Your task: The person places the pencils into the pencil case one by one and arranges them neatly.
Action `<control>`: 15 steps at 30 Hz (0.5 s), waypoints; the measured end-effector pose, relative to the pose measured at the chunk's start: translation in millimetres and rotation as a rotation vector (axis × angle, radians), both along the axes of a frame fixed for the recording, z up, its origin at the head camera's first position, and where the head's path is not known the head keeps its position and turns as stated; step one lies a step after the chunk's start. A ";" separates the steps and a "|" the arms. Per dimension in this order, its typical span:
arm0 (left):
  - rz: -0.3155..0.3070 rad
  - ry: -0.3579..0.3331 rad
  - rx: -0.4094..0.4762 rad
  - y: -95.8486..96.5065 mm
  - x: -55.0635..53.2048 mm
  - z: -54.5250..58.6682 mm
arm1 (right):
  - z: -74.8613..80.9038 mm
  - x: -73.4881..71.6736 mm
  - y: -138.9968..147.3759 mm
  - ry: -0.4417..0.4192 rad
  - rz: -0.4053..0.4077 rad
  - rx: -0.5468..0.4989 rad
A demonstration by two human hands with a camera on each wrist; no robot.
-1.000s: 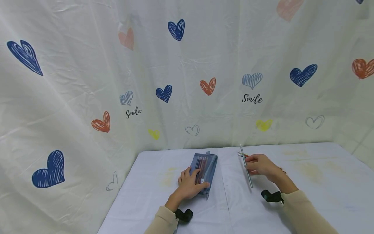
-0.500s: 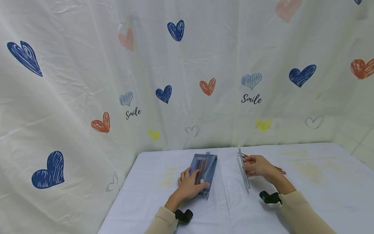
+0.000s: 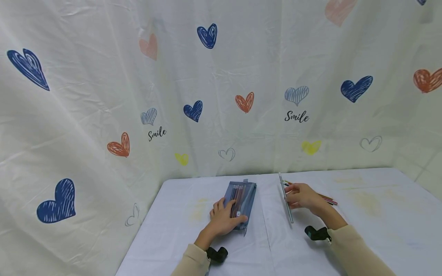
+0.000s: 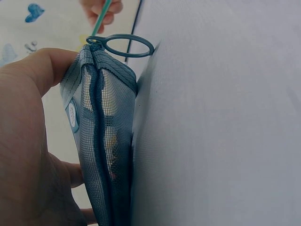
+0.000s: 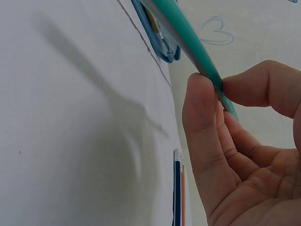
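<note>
A blue see-through mesh pencil case [image 3: 248,197] lies on the table, with several pencils showing inside. My left hand [image 3: 222,220] rests on its upper face, fingers spread and thumb near the close end. In the left wrist view the zipper side of the case [image 4: 101,122] faces me, a loop pull [image 4: 129,45] at its top. My right hand [image 3: 301,196] pinches a long thin teal strip [image 5: 181,35] between thumb and fingers, holding it tilted over the table. Below and behind that hand lie several pencils [image 3: 328,199], partly hidden by it.
A white cloth covers the table [image 3: 380,230]. Right behind its back edge hangs a pale curtain [image 3: 262,145] printed with hearts. Dark wrist cameras [image 3: 317,233] stick out beside both cuffs.
My right hand has moved slightly left with the teal strip, uncovering more of the pencils' ends on its right. The left hand and pencil case have stayed put.
</note>
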State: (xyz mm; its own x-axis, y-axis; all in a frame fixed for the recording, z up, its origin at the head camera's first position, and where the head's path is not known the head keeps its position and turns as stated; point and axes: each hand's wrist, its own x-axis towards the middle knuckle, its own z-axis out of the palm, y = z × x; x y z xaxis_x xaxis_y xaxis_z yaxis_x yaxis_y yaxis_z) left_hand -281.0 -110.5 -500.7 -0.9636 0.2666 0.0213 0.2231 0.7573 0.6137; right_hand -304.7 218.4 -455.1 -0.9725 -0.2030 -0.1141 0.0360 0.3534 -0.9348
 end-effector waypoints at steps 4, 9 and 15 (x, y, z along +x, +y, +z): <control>0.001 -0.001 0.000 -0.1 0.2 0.8 | 0.1 0.5 -4.1 -0.008 0.001 -0.001; 0.001 -0.001 0.001 -0.4 0.7 1.5 | -2.0 0.1 -8.9 -0.011 -0.003 0.010; -0.002 0.001 0.003 -0.2 1.4 2.0 | -4.3 1.7 -14.3 -0.005 0.015 -0.006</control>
State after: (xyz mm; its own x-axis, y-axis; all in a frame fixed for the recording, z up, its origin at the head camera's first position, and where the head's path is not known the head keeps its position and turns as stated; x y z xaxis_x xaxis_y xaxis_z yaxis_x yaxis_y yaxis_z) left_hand -279.6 -110.6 -498.8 -0.9631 0.2682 0.0228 0.2249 0.7551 0.6158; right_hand -303.1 204.1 -459.4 -0.9686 -0.2186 -0.1182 0.0356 0.3486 -0.9366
